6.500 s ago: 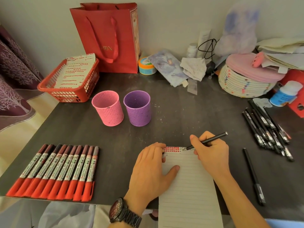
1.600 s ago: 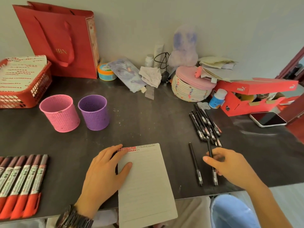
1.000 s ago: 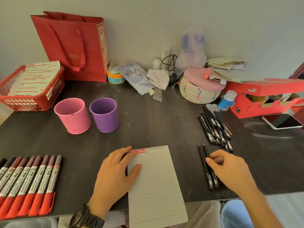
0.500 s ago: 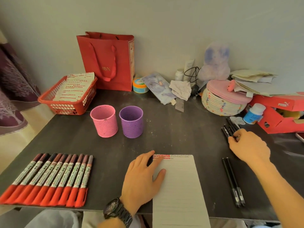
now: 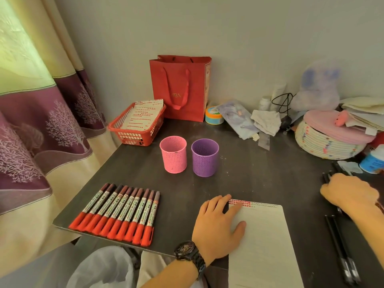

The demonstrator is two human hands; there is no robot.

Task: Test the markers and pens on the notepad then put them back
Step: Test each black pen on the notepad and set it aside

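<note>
A lined notepad (image 5: 264,246) with red test marks along its top lies at the table's near edge. My left hand (image 5: 218,225) rests flat on its left side, fingers spread, holding nothing. My right hand (image 5: 349,193) lies palm down over a group of black pens (image 5: 326,178) at the far right; its fingertips are hidden, so any grip is unclear. Two more black pens (image 5: 340,252) lie side by side right of the notepad. A row of several red-capped markers (image 5: 118,213) lies at the near left. Behind them stand a pink mesh cup (image 5: 173,154) and a purple one (image 5: 204,160).
A red basket (image 5: 136,136) holding notepads and a red paper bag (image 5: 180,88) stand at the back left. Back right holds a woven basket with a pink lid (image 5: 328,145), a white bottle (image 5: 374,161) and loose clutter. A curtain (image 5: 41,121) hangs left.
My right hand left the two pens beside the notepad and moved back onto the group of black pens. The view has swung left. My left hand stays on the notepad.
</note>
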